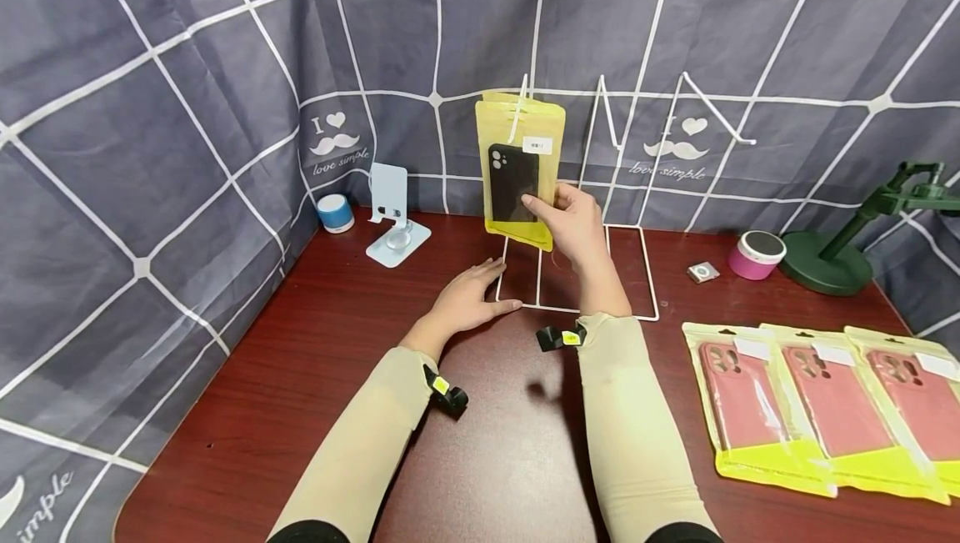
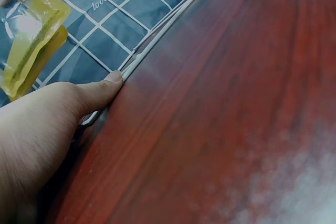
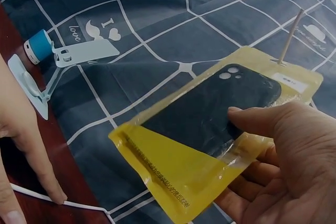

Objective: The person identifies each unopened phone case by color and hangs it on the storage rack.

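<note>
My right hand (image 1: 577,226) pinches the lower right edge of a yellow-and-clear pouch (image 1: 491,122), thumb in front and fingers behind. Inside the pouch is a black phone case (image 1: 513,184). A white prong of the wire display rack (image 1: 650,274) passes through the pouch's top hole, seen also in the right wrist view. Another yellow pouch hangs behind it. My left hand (image 1: 467,297) rests on the table at the rack's front left corner with fingers extended; its thumb (image 2: 113,77) touches the base wire in the left wrist view.
Two more prongs, a middle hook (image 1: 609,113) and a right hook (image 1: 716,113), stick out bare. Three pouches with pink phone cases (image 1: 750,397) lie at right. Around stand a phone stand (image 1: 388,188), blue speaker (image 1: 335,213), pink speaker (image 1: 756,255) and green stand (image 1: 828,263).
</note>
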Demonstrator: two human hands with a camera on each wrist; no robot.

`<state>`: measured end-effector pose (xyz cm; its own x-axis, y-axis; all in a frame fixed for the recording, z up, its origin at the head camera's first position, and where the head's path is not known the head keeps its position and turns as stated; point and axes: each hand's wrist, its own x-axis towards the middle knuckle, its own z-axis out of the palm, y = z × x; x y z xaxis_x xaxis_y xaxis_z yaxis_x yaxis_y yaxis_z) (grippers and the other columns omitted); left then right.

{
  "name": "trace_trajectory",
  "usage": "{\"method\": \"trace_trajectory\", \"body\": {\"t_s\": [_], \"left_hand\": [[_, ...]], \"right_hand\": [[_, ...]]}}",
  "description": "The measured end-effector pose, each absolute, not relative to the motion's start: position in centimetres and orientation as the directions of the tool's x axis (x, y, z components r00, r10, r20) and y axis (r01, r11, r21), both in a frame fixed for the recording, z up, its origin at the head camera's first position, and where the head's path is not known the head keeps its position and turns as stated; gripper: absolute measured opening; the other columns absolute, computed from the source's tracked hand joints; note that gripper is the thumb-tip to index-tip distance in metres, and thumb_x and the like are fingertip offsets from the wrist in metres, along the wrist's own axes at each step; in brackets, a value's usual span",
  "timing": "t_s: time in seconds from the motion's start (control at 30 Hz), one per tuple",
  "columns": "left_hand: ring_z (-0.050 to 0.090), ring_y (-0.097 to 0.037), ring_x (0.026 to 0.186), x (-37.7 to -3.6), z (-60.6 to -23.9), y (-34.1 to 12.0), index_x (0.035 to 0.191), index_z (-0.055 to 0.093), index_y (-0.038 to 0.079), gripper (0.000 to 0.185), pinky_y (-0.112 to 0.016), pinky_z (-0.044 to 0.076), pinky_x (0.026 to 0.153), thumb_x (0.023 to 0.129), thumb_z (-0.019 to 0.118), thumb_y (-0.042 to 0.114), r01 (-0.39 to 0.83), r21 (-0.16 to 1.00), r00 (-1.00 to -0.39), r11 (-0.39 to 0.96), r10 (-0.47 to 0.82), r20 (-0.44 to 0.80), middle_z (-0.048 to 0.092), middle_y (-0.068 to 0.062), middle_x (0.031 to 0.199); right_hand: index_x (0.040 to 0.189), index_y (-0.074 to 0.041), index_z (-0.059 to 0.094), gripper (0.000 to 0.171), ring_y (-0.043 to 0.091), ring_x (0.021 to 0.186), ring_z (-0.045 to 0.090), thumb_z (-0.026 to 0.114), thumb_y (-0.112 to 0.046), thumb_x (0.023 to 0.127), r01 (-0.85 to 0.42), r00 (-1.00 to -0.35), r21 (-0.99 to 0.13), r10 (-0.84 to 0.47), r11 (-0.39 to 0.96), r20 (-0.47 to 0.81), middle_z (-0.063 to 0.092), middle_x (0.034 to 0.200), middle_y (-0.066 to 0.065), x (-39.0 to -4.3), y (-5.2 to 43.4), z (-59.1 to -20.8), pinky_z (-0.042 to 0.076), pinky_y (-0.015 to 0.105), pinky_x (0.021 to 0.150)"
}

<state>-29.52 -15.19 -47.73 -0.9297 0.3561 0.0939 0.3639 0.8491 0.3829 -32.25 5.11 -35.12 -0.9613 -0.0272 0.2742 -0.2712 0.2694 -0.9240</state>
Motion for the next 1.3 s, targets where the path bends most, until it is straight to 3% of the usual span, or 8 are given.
{"method": "trace_trajectory", "body": {"t_s": [0.23, 0.57, 0.73, 0.97, 1.3], "left_hand": [[0.027, -0.020, 0.150, -29.5, -47.8, -14.4, 0.156, 0.039, 0.015, 0.091, -0.038, 0.022, 0.122, 0.088, 0.057, 0.073, 0.379, 0.368, -0.924, 0.849, 0.371, 0.096, 0.036, -0.002, 0.161], [0.029, -0.023, 0.149, -29.4, -48.0, -14.3, 0.155, 0.041, 0.013, 0.092, -0.040, 0.024, 0.121, 0.087, 0.058, 0.073, 0.389, 0.371, -0.920, 0.843, 0.377, 0.110, 0.036, -0.004, 0.160], [0.029, -0.023, 0.149, -29.4, -48.1, -14.6, 0.155, 0.041, 0.014, 0.092, -0.040, 0.024, 0.121, 0.087, 0.058, 0.073, 0.387, 0.366, -0.921, 0.846, 0.371, 0.116, 0.036, -0.004, 0.160], [0.030, -0.025, 0.149, -29.1, -48.0, -14.9, 0.155, 0.042, 0.012, 0.093, -0.043, 0.025, 0.121, 0.087, 0.057, 0.074, 0.387, 0.389, -0.921, 0.836, 0.374, 0.113, 0.036, -0.004, 0.161], [0.031, -0.026, 0.149, -29.3, -47.8, -15.1, 0.154, 0.042, 0.011, 0.092, -0.043, 0.025, 0.121, 0.088, 0.059, 0.072, 0.392, 0.398, -0.919, 0.830, 0.375, 0.123, 0.038, -0.008, 0.159]], "right_hand": [[0.114, -0.009, 0.072, 0.041, 0.016, 0.099, 0.070, 0.080, -0.038, 0.086, -0.285, -0.957, -0.889, -0.048, 0.358, 0.288, 0.076, 0.108, 0.008, -31.5, 7.3, -33.7, 0.050, 0.025, 0.079], [0.113, -0.002, 0.068, 0.032, 0.014, 0.093, 0.068, 0.079, -0.020, 0.088, -0.393, -0.919, -0.915, -0.052, 0.094, 0.390, 0.072, 0.100, 0.002, -28.8, 10.1, -31.0, 0.051, 0.023, 0.084], [0.113, 0.000, 0.068, 0.032, 0.012, 0.093, 0.069, 0.078, -0.017, 0.089, -0.418, -0.908, -0.904, -0.076, 0.089, 0.412, 0.074, 0.099, 0.002, -27.8, 11.0, -30.6, 0.052, 0.022, 0.084], [0.114, -0.009, 0.071, 0.035, 0.011, 0.096, 0.069, 0.079, -0.031, 0.088, -0.397, -0.918, -0.879, -0.106, 0.264, 0.382, 0.075, 0.102, -0.001, -26.3, 13.7, -30.9, 0.052, 0.021, 0.082], [0.112, -0.018, 0.071, 0.035, 0.007, 0.089, 0.068, 0.077, -0.043, 0.089, -0.355, -0.933, -0.750, -0.162, 0.558, 0.321, 0.075, 0.101, -0.001, -24.2, 20.4, -32.8, 0.048, 0.017, 0.074]]}}
